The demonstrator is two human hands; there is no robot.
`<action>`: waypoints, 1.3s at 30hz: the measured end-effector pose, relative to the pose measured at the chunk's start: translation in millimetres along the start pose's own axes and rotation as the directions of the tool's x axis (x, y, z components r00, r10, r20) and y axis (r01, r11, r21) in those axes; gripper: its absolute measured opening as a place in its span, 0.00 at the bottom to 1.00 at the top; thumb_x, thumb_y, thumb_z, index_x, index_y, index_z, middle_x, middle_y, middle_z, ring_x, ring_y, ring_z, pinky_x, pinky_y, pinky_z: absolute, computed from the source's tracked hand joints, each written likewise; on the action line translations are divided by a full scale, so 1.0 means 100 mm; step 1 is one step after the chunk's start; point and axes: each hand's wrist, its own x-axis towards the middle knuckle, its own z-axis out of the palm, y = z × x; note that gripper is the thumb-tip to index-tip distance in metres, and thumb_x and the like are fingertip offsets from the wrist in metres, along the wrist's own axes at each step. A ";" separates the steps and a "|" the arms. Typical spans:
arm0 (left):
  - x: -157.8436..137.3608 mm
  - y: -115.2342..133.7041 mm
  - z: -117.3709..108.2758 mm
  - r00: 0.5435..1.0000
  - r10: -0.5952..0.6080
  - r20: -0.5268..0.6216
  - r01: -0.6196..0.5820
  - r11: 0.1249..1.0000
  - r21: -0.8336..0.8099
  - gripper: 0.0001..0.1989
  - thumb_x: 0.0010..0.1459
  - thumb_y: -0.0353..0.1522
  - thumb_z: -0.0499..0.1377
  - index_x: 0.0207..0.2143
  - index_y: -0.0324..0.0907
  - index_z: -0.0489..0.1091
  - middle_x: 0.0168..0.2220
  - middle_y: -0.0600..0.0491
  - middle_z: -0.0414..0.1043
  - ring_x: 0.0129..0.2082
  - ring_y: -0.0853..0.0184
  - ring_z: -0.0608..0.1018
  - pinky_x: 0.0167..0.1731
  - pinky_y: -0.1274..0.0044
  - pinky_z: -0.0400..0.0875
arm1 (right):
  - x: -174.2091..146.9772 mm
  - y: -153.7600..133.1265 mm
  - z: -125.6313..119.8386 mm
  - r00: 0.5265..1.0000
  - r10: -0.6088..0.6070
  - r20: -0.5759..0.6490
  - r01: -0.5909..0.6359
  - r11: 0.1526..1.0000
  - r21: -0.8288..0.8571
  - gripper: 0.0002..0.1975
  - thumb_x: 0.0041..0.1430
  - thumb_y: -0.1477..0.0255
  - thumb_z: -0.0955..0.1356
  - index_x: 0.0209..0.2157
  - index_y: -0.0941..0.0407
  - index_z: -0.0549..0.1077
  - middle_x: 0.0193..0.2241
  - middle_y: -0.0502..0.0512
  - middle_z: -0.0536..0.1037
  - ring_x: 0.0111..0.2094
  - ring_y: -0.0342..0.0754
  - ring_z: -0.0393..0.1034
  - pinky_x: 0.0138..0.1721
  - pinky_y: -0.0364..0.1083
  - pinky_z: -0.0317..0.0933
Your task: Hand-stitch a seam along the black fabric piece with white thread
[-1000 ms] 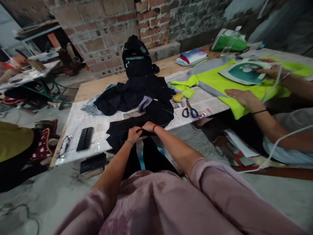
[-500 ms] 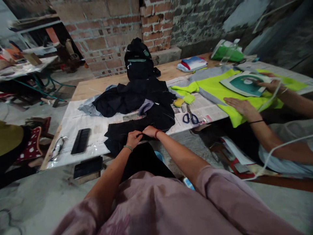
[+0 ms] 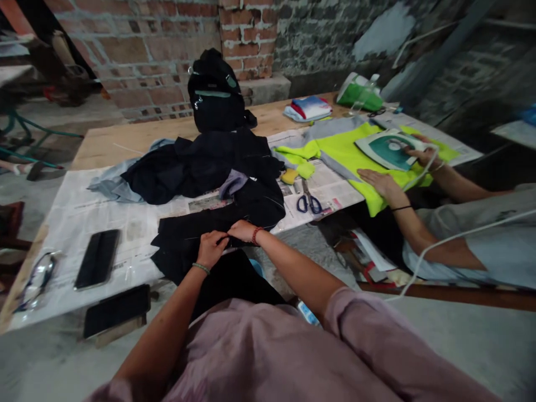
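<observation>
A black garment (image 3: 263, 204) lies bunched on the newspaper-covered table, one part of it reaching the front edge. There my left hand (image 3: 211, 248) pinches the cloth between thumb and fingers. Close beside it, almost touching, my right hand (image 3: 243, 230) is closed on the same dark fabric. Whether anything small sits between the fingertips I cannot make out. Dark-handled scissors (image 3: 309, 202) rest to the right of my hands. A yellow piece (image 3: 288, 176) lies just behind them.
To the right, a co-worker's hands work with a green-and-white iron (image 3: 387, 148) on a neon yellow garment (image 3: 343, 149); its white cord (image 3: 444, 241) hangs nearby. A black backpack (image 3: 218, 95) stands behind. On the left are a phone (image 3: 97, 258), another dark device (image 3: 117, 310) and glasses (image 3: 38, 279).
My view has turned slightly right, so the table's contents appear further left. Both hands keep their hold on the black cloth. The co-worker's hands and iron look nearly unmoved.
</observation>
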 end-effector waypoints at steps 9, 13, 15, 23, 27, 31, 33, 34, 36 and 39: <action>-0.02 0.00 -0.01 1.000 0.006 -0.009 -0.006 1.000 -0.002 0.05 0.50 0.31 0.57 0.30 0.43 0.72 0.27 0.54 0.73 0.28 0.69 0.73 0.36 0.74 0.64 | -0.01 0.00 0.03 1.000 0.001 -0.004 -0.001 1.000 -0.001 0.13 0.50 0.66 0.60 0.26 0.59 0.71 0.10 0.44 0.59 0.12 0.37 0.55 0.16 0.37 0.49; -0.01 -0.02 0.00 1.000 0.015 -0.004 -0.015 1.000 -0.017 0.05 0.50 0.31 0.57 0.30 0.43 0.72 0.28 0.54 0.74 0.29 0.69 0.74 0.35 0.74 0.65 | -0.01 0.00 0.04 1.000 0.009 -0.025 -0.009 1.000 0.010 0.13 0.50 0.66 0.60 0.26 0.59 0.71 0.11 0.45 0.61 0.12 0.37 0.55 0.16 0.37 0.49; -0.01 -0.03 0.01 1.000 0.016 -0.006 -0.016 1.000 -0.023 0.05 0.49 0.31 0.57 0.30 0.43 0.72 0.28 0.54 0.74 0.29 0.69 0.74 0.35 0.74 0.65 | -0.01 0.00 0.04 1.000 0.011 -0.029 -0.011 1.000 0.010 0.13 0.50 0.66 0.60 0.26 0.59 0.71 0.11 0.45 0.62 0.12 0.37 0.55 0.16 0.37 0.50; -0.02 -0.05 0.02 1.000 0.008 -0.013 -0.009 1.000 -0.017 0.05 0.49 0.31 0.57 0.30 0.43 0.72 0.29 0.54 0.74 0.30 0.69 0.74 0.36 0.74 0.64 | -0.01 0.03 0.07 0.998 0.004 -0.067 -0.004 1.000 0.012 0.15 0.52 0.63 0.60 0.28 0.59 0.72 0.10 0.44 0.60 0.13 0.37 0.56 0.17 0.37 0.50; -0.03 -0.02 0.00 1.000 -0.001 -0.003 0.000 1.000 -0.027 0.05 0.50 0.31 0.57 0.31 0.43 0.72 0.30 0.54 0.74 0.30 0.69 0.74 0.38 0.73 0.63 | -0.01 0.06 0.11 0.983 -0.052 -0.179 0.047 0.998 -0.031 0.14 0.51 0.64 0.62 0.27 0.59 0.73 0.15 0.47 0.68 0.18 0.37 0.60 0.21 0.36 0.51; -0.04 0.01 -0.03 1.000 -0.009 -0.004 0.009 0.999 -0.038 0.05 0.50 0.30 0.57 0.30 0.43 0.72 0.29 0.54 0.74 0.30 0.69 0.74 0.38 0.73 0.63 | -0.02 0.12 0.20 0.941 -0.092 -0.326 0.098 0.995 0.002 0.12 0.51 0.66 0.64 0.27 0.59 0.73 0.23 0.50 0.73 0.25 0.37 0.63 0.24 0.36 0.52; -0.05 0.01 -0.03 1.000 -0.013 0.000 0.013 0.999 -0.038 0.05 0.49 0.31 0.58 0.30 0.44 0.72 0.29 0.54 0.74 0.30 0.70 0.73 0.37 0.73 0.62 | -0.01 0.15 0.24 0.926 -0.087 -0.366 0.101 0.995 0.020 0.12 0.51 0.65 0.63 0.27 0.59 0.73 0.24 0.50 0.73 0.25 0.38 0.63 0.24 0.36 0.52; -0.05 0.01 -0.03 1.000 -0.016 0.001 0.016 0.999 -0.036 0.04 0.49 0.31 0.58 0.30 0.44 0.72 0.29 0.54 0.74 0.29 0.70 0.73 0.37 0.73 0.62 | -0.01 0.16 0.26 0.922 -0.092 -0.376 0.107 0.994 0.019 0.12 0.51 0.66 0.63 0.27 0.59 0.73 0.23 0.50 0.73 0.25 0.38 0.63 0.24 0.36 0.52; -0.06 0.00 -0.02 1.000 -0.016 0.005 0.016 0.999 -0.036 0.04 0.49 0.31 0.58 0.30 0.44 0.72 0.29 0.54 0.74 0.30 0.70 0.73 0.38 0.73 0.62 | 0.01 0.16 0.27 0.925 -0.096 -0.369 0.110 0.994 0.019 0.12 0.51 0.66 0.63 0.25 0.59 0.73 0.21 0.49 0.72 0.24 0.38 0.62 0.24 0.36 0.52; -0.07 0.00 -0.03 1.000 -0.013 0.003 0.014 0.999 -0.040 0.04 0.50 0.31 0.58 0.30 0.44 0.72 0.30 0.55 0.74 0.30 0.70 0.73 0.38 0.73 0.60 | 0.03 0.15 0.26 0.957 -0.006 -0.291 0.037 0.994 0.102 0.12 0.52 0.66 0.62 0.25 0.59 0.72 0.15 0.46 0.66 0.17 0.37 0.58 0.20 0.37 0.50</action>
